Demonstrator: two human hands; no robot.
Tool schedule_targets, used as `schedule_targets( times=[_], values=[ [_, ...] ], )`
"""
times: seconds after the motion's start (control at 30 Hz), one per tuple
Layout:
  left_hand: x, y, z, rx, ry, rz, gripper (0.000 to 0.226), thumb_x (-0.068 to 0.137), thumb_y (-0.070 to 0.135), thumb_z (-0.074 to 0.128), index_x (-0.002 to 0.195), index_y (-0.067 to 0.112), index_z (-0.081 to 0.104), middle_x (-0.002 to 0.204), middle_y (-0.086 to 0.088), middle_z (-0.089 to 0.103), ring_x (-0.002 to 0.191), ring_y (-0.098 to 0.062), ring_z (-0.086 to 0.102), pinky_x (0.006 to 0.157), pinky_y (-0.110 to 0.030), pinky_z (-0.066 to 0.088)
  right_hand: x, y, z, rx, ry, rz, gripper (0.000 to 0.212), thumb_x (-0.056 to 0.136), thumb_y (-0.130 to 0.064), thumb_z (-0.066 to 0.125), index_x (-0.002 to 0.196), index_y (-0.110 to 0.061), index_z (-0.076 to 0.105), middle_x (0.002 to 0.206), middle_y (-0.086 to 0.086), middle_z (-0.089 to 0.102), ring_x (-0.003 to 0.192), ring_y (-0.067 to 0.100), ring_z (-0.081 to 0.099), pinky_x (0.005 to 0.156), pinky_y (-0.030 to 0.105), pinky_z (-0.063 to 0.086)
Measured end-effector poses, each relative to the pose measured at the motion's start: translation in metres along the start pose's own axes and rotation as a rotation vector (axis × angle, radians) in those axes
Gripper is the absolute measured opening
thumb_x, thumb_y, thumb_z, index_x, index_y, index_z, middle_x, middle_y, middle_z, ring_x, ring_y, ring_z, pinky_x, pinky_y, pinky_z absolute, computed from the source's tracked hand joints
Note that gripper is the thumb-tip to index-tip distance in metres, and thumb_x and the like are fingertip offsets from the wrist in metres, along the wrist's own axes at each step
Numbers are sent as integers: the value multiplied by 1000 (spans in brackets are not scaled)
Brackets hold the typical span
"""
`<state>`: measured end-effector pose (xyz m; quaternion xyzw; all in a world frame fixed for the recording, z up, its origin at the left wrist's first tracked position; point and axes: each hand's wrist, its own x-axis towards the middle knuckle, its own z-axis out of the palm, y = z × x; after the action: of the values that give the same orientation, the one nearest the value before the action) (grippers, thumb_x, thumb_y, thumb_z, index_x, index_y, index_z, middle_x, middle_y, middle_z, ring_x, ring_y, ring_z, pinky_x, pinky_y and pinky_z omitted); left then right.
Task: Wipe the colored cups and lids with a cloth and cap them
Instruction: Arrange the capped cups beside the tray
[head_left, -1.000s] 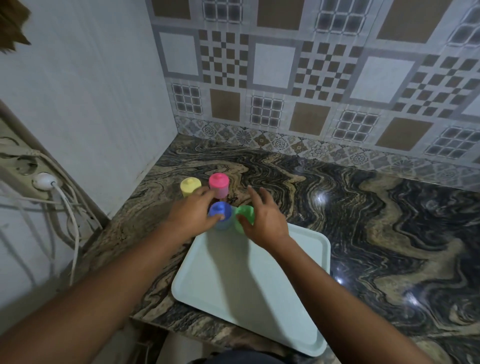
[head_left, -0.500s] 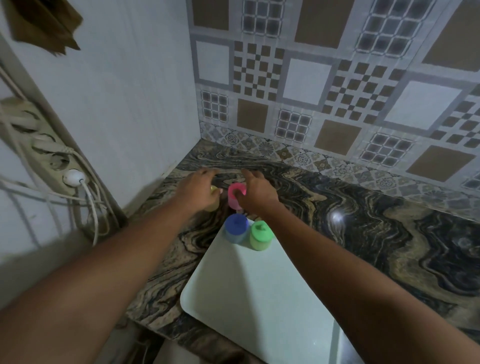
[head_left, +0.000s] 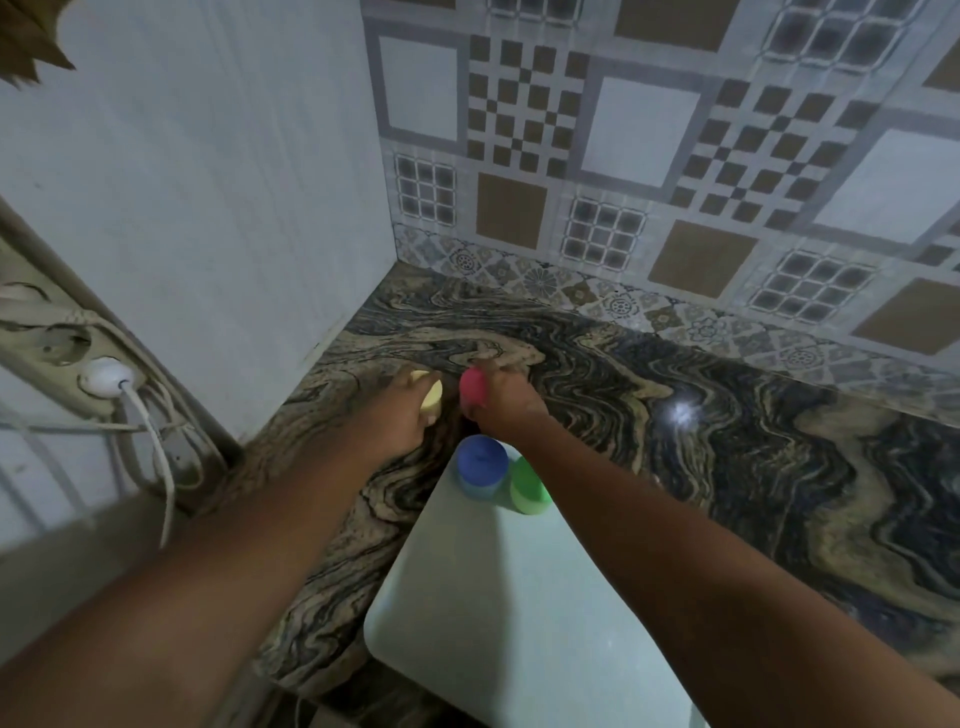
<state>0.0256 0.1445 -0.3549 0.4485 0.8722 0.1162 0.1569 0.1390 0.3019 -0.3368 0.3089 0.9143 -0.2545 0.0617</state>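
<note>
Your left hand (head_left: 400, 415) wraps the yellow cup (head_left: 432, 399), your right hand (head_left: 506, 402) the pink cup (head_left: 474, 385), both just past the tray (head_left: 493, 597). Pull back low and your forearms may topple the blue cup (head_left: 482, 461) and green cup (head_left: 527, 487) at its corner.

A pale mint plastic tray (head_left: 519, 623) lies on the swirled dark-and-tan stone desk (head_left: 727, 467). Behind the tray rises brown-and-grey patterned wall tiling (head_left: 623, 156). Left of the tray, a beige power strip (head_left: 52, 343) holds a white plug (head_left: 106, 375).
</note>
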Motion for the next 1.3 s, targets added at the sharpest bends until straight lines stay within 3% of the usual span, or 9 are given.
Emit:
schedule_targets(
  times=[0.17,0.43,0.6,0.67,0.87,1.0,1.13,1.3],
  values=[
    [-3,-6,9,-64,84,38,67,88,8,65,149,24,44,152,-18,36,124,-42,54,99,-48,52,-4,-4,-1,21,13,-16,70,89,-24,66,153,-11,38,134,26,57,121,43,59,95,47,55],
    [-4,0,8,-92,94,20,67,88,4,67,149,21,45,154,-17,33,127,-38,53,101,-43,50,-10,-7,-5,6,30,-9,44,93,-18,62,134,-6,56,121,22,67,112,39,65,89,39,53],
    [-1,6,-6,-127,128,-40,69,88,6,67,150,23,43,148,-18,40,127,-37,52,102,-45,49,-17,-8,-18,22,103,-87,39,94,-18,59,130,-5,59,118,24,68,104,40,68,85,44,59],
    [3,16,-20,-148,165,-38,66,89,5,66,149,22,44,149,-17,39,126,-38,52,101,-44,49,-24,-3,-32,95,204,-92,41,92,-23,63,130,-8,61,114,23,70,102,39,68,82,43,59],
    [0,81,-55,-177,249,166,61,95,7,63,151,19,42,152,-18,35,131,-38,47,102,-40,43,-67,27,-76,147,451,-62,59,82,-33,77,136,-15,61,114,20,73,102,39,70,85,45,59],
    [-15,131,-50,-142,274,281,63,92,16,67,150,25,44,148,-15,43,132,-39,46,106,-47,45,-115,57,-90,172,537,4,61,80,-36,78,136,-23,61,114,14,73,101,33,70,85,39,59],
    [-33,169,-23,-114,206,345,63,88,20,72,146,25,50,138,-17,54,126,-40,49,110,-43,38,-166,89,-84,175,590,65,65,80,-32,81,141,-20,59,118,16,71,105,32,69,88,32,53],
    [-54,199,16,-82,97,404,63,89,22,70,147,29,47,145,-14,47,130,-37,44,112,-42,37,-212,120,-65,190,585,131,62,78,-29,81,136,-16,62,114,20,72,103,37,70,87,40,57]
  ],
)
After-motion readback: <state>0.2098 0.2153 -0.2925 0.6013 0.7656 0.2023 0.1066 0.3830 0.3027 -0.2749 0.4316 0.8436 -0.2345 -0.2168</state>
